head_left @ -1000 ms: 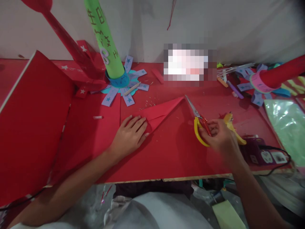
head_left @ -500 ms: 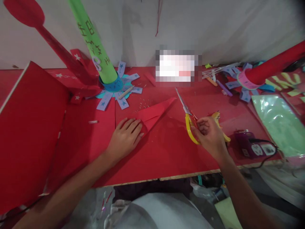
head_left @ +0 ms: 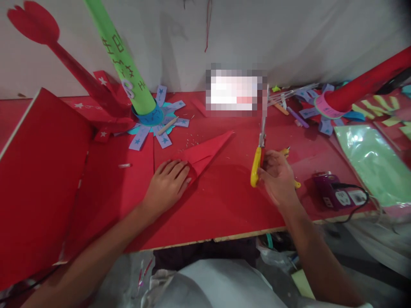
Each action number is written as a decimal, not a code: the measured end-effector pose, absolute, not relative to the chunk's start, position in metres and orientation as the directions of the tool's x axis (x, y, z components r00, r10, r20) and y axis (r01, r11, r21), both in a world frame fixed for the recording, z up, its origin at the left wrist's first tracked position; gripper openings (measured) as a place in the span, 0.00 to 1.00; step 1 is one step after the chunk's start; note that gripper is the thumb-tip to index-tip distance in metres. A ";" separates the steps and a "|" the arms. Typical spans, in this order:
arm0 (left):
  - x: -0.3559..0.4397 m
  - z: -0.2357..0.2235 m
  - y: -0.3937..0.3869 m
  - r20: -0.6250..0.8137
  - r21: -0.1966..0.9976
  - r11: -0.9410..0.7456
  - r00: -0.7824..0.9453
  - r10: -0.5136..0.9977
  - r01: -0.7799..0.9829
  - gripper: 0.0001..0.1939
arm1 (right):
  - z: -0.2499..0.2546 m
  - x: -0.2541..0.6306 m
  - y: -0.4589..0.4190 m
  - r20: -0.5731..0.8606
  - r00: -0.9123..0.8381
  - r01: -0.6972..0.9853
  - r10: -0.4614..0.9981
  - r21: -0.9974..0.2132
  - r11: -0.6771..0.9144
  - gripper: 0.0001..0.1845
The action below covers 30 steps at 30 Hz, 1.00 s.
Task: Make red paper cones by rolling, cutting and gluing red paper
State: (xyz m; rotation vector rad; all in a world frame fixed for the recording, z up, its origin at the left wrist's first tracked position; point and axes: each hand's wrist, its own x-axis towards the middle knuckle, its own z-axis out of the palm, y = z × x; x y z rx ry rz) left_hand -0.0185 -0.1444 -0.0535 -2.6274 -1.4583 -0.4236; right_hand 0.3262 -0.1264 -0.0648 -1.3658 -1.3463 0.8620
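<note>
Head camera is showing the folded red paper lying on the tabletop, the flat, spread grip of the left hand covering its near end. Right of this paper, the grip of the right hand is pinching the scissors. Steady pressing, blades pointing away from fingers, should be helping. Whether the blades are parting, I cannot tell; a yellow thing is partly hiding behind the right hand.

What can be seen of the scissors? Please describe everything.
The scissors have slim, silvery blades that look like metal, and a yellow handle, seemingly plastic, with a red part beside it. The right hand holds them by the handle over the red table, blades pointing away from the person. They are seen nearly edge-on, so whether they are open cannot be told. Nothing else visibly touches them.
</note>
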 end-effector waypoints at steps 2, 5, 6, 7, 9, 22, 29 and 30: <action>-0.019 -0.054 -0.145 0.281 0.057 -0.524 0.490 0.825 0.850 0.18 | -0.061 0.324 -0.132 0.025 0.125 0.170 0.992 -0.985 0.004 0.28; -0.020 -0.056 -0.145 0.275 0.060 -0.522 0.488 0.828 0.851 0.19 | -0.059 0.321 -0.138 -0.086 0.074 0.170 0.994 -0.981 -0.098 0.28; -0.020 -0.056 -0.144 0.276 0.056 -0.529 0.496 0.823 0.847 0.19 | -0.060 0.321 -0.139 -0.086 0.072 0.196 0.994 -0.976 -0.099 0.29; -0.020 -0.056 -0.144 0.279 0.051 -0.537 0.504 0.817 0.842 0.19 | -0.061 0.322 -0.138 -0.072 0.078 0.230 0.994 -0.969 -0.088 0.29; -0.020 -0.055 -0.144 0.281 0.048 -0.545 0.512 0.811 0.837 0.19 | -0.065 0.326 -0.135 -0.028 0.097 0.298 0.995 -0.953 -0.056 0.30; -0.019 -0.036 -0.132 0.166 0.112 -0.501 0.481 0.861 0.858 0.17 | -0.070 0.351 -0.116 0.139 0.181 0.440 0.974 -0.897 0.046 0.31; -0.015 -0.012 -0.053 0.004 0.226 -0.382 0.391 0.920 0.896 0.14 | -0.031 0.283 -0.098 -0.014 -0.043 0.293 0.999 -0.956 -0.001 0.28; -0.015 -0.012 -0.041 -0.004 0.319 -0.392 0.415 0.910 0.863 0.13 | -0.025 0.273 -0.094 -0.017 -0.068 0.262 0.998 -0.965 0.001 0.28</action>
